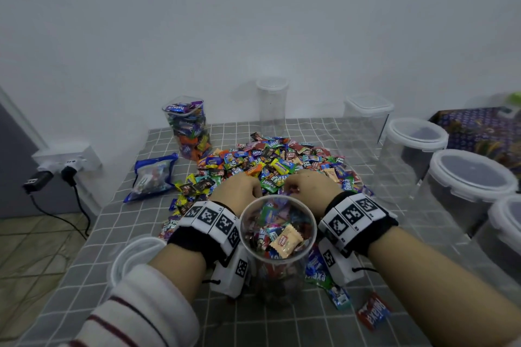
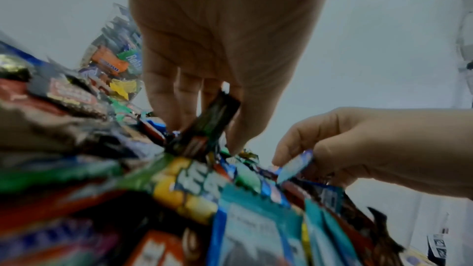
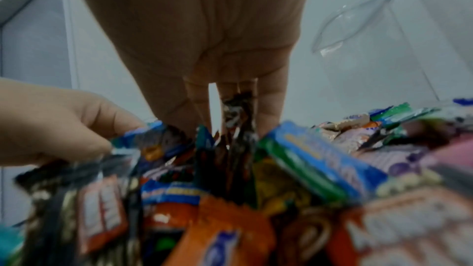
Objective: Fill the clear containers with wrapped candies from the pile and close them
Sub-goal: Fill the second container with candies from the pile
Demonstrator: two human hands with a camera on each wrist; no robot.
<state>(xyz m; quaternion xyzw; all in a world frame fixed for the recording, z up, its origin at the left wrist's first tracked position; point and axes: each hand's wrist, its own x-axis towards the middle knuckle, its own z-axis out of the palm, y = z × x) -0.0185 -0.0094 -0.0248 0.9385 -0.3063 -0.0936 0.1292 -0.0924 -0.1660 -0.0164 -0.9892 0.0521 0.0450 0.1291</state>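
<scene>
A heap of wrapped candies (image 1: pixel 270 163) covers the middle of the table. In front of it stands a round clear container (image 1: pixel 277 234), open and partly filled. Both hands dig into the heap's near edge just behind that container. My left hand (image 1: pixel 239 189) curls down on the heap and pinches a dark wrapped candy (image 2: pixel 210 120) between fingers and thumb (image 2: pixel 204 135). My right hand (image 1: pixel 307 186) grips dark wrappers (image 3: pixel 238 120) between its fingers (image 3: pixel 230 128); the left wrist view also shows it pinching a light-blue candy (image 2: pixel 294 169).
A filled clear container (image 1: pixel 187 127) and a blue candy bag (image 1: pixel 152 177) sit at the back left. An empty tall jar (image 1: pixel 272 104) stands at the back. Several lidded containers (image 1: pixel 468 180) line the right side. A loose lid (image 1: pixel 135 256) lies by my left forearm. Stray candies (image 1: pixel 372 315) lie near the front.
</scene>
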